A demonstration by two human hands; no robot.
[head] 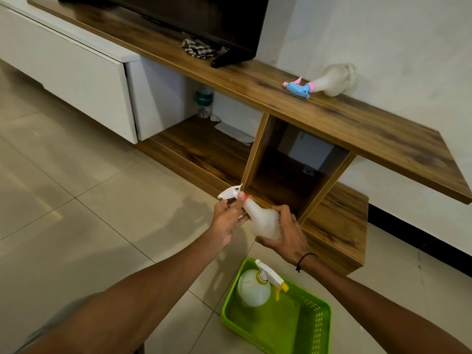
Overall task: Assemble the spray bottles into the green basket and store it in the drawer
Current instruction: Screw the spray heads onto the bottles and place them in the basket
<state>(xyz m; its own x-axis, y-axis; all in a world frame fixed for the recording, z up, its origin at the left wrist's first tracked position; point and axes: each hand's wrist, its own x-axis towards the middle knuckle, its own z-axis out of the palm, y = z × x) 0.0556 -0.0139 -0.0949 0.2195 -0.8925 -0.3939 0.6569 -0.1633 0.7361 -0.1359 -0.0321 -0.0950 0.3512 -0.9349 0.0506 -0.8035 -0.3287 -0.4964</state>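
A: Both hands are up over the floor. The right hand (286,235) cups the white bottle (263,222), and the left hand (229,215) pinches the white spray head (229,193) at its neck.

B: Down below, the green basket (314,325) holds one bottle with a yellow nozzle (255,287).

A: A pink-and-blue sprayer (324,81) lies on the wooden counter (357,123).

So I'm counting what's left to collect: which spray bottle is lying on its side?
The spray bottle with the blue-and-pink trigger head, lying on the wooden shelf top. One stands in the green basket; both hands hold the third.
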